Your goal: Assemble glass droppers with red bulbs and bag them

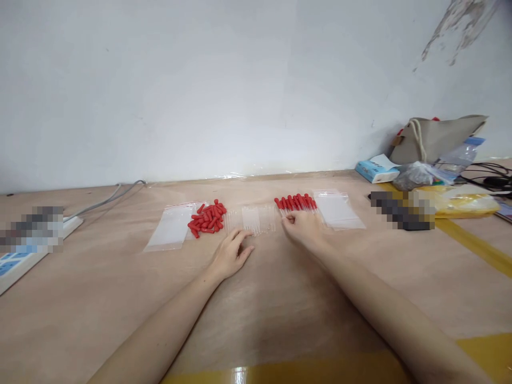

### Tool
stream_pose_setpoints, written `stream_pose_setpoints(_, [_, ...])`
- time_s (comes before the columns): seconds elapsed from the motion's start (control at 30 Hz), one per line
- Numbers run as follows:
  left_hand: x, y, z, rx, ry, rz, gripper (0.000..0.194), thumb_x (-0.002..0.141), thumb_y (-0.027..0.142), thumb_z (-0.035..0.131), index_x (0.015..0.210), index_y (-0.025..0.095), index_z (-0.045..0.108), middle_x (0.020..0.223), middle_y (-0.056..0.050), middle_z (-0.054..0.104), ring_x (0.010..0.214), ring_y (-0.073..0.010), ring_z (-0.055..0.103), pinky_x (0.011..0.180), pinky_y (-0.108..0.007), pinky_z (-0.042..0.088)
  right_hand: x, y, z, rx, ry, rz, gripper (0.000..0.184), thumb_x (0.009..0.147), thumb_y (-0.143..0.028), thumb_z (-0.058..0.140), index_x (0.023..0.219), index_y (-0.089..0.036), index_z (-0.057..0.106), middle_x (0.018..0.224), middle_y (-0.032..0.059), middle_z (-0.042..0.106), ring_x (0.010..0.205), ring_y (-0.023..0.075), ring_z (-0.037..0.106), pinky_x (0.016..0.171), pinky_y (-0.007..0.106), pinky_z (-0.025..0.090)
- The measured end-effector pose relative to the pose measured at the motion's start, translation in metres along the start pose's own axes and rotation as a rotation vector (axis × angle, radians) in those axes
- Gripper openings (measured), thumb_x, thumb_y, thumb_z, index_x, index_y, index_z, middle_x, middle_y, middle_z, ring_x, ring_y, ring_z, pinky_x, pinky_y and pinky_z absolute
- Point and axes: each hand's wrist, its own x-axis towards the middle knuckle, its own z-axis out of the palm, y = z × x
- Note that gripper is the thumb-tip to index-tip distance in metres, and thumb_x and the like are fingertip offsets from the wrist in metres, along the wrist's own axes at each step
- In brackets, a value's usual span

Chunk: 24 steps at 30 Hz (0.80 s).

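Right of the clear tubes, at the red-topped tubes, right hand pinched narrow, contents unclear, could skew neighbours by brushing; left hand, loosely spread, might roll clear ones.

The small long rubbery red caps in the pile have one plain, bright red, and the red caps in the row show the same colour. The thin tubes are colourless and transparent. The wooden tabletop is light brown, with yellow tape strips. The pale grey wall carries brownish stains.
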Motion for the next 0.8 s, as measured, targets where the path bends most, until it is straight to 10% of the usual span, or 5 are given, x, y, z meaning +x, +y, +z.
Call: stream_pose_setpoints(0.8, [0.002, 0.000, 0.000, 0.003, -0.034, 0.030, 0.014, 0.083, 0.023, 0.046, 0.087, 0.018, 0.058, 0.082, -0.004, 0.053, 0.071, -0.0139, 0.051, 0.064, -0.027, 0.043, 0.016, -0.030, 0.025, -0.084, -0.058, 0.075, 0.035, 0.081, -0.044, 0.040, 0.083, -0.017, 0.063, 0.076, 0.0101, 0.066, 0.076, 0.0222, 0.059, 0.079, 0.040, 0.023])
